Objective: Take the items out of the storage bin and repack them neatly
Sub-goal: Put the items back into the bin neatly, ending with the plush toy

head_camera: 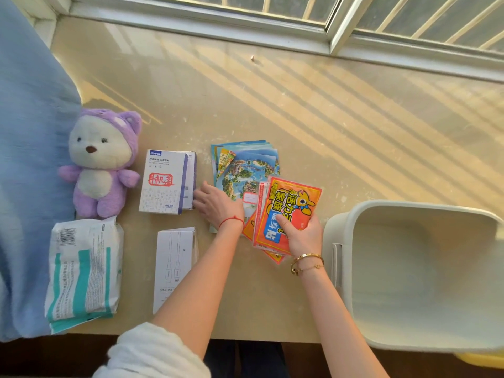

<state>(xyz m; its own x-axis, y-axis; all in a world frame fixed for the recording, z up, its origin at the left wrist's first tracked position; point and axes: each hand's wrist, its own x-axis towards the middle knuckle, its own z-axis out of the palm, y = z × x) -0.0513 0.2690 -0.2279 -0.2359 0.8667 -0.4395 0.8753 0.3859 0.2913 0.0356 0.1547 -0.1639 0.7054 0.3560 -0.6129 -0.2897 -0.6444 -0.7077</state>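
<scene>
Head view, the only one I have: my right hand (301,236) holds a small sheaf of orange heat-pack sachets (286,214), thumb on top and fingers curled under their near end. The sachets' long axis runs away from me, tilted slightly right, and they overlap the near right corner of a fanned stack of picture booklets (245,167) lying on the worktop (327,118). My left hand (218,204) lies flat on the stack's left edge, fingers straight and spread toward the printed white box (166,181).

The storage bin (420,271) stands just right of my right hand, open and apparently empty, so the right hand is the nearer one; I judge the sachets would go in by moving right.

Further left lie a purple plush bear (101,165), a tissue pack (81,271) and a plain white box (174,266). Sunlight stripes the pale worktop below a window (354,20); a blue cloth (24,159) hangs at left.
</scene>
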